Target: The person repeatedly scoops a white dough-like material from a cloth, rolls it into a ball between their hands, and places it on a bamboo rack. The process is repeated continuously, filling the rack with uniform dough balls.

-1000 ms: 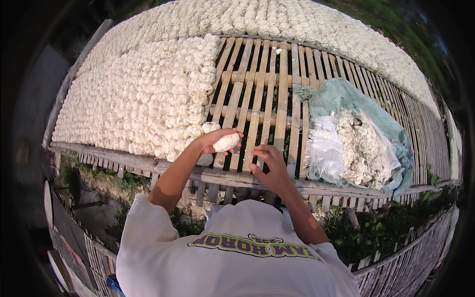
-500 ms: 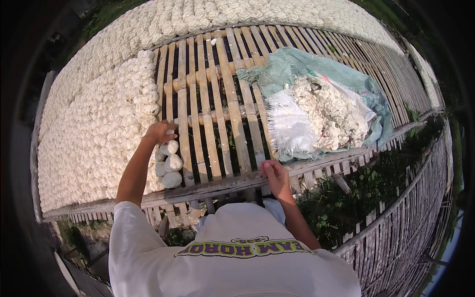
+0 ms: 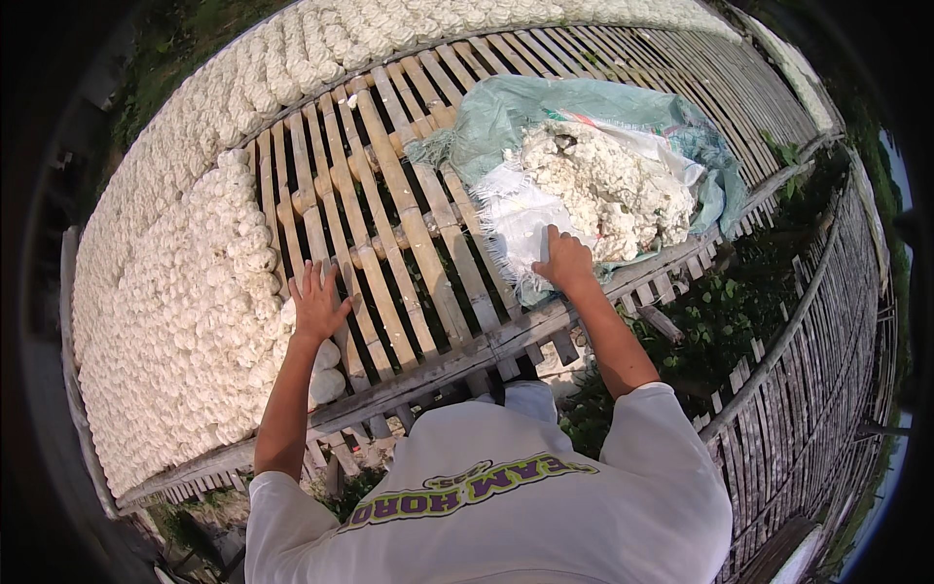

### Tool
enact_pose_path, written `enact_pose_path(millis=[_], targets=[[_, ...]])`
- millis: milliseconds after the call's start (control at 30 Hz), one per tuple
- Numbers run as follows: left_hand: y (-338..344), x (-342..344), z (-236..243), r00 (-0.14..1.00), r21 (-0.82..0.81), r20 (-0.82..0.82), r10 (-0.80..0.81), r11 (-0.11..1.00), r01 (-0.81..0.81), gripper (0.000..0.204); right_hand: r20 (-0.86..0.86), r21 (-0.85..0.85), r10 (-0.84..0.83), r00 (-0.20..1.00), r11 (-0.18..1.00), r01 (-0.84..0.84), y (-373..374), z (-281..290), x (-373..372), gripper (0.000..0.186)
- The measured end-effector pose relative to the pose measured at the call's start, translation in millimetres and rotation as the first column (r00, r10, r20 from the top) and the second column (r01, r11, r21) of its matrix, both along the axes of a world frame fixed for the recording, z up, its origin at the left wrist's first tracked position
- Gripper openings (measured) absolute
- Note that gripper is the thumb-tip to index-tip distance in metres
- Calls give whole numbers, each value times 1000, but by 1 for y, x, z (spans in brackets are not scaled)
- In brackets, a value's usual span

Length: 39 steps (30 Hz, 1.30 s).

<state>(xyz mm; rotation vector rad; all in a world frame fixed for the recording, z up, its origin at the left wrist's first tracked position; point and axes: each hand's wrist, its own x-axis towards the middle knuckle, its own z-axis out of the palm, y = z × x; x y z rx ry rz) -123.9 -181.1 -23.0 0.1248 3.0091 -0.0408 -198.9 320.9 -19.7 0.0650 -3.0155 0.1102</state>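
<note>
My left hand (image 3: 316, 304), fingers spread, hovers or rests at the right edge of the rows of white round lumps (image 3: 185, 311), beside bare bamboo slats. A few separate white lumps (image 3: 326, 385) lie just below its wrist, partly covered by my forearm. Over on the right, my right hand (image 3: 566, 261) is at the near edge of a white woven sack (image 3: 520, 219), thumb and forefinger apart; nothing shows in it, though its other fingers are partly hidden. A crumbly off-white mass (image 3: 613, 185) sits heaped on that sack, with a green woven sack (image 3: 496, 107) beneath and around it.
The bamboo slat platform (image 3: 418, 229) has gaps between its strips and a rail (image 3: 457, 362) along its near edge. More white lumps (image 3: 389, 44) cover its far side. At the right stand green plants (image 3: 720, 311) and another slatted bamboo rack (image 3: 788, 389).
My left hand has opened and moved off the small lumps at the row's edge. My right hand has reached forward to the white sack. The whole view has turned and shifted.
</note>
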Motion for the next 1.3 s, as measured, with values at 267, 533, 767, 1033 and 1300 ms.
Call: enact_pose_path(millis=[267, 533, 767, 1033, 1300], targets=[[218, -77, 4, 845, 844, 535, 0, 38, -535, 60, -45, -759, 95, 995, 644, -95, 28, 14, 48, 20], [346, -185, -26, 633, 573, 769, -92, -340, -746, 63, -85, -863, 12, 996, 500, -79, 41, 26, 47, 15], [371, -252, 1, 980, 975, 162, 111, 135, -176, 32, 100, -986, -323, 941, 94, 137, 54, 18, 35, 28], [329, -232, -1, 944, 941, 329, 38, -101, -324, 30, 118, -906, -233, 965, 372, 201, 39, 13, 51, 18], [276, -194, -117, 924, 855, 322, 207, 355, -378, 39, 401, -749, 529, 747, 659, -64, 46, 24, 14, 21]])
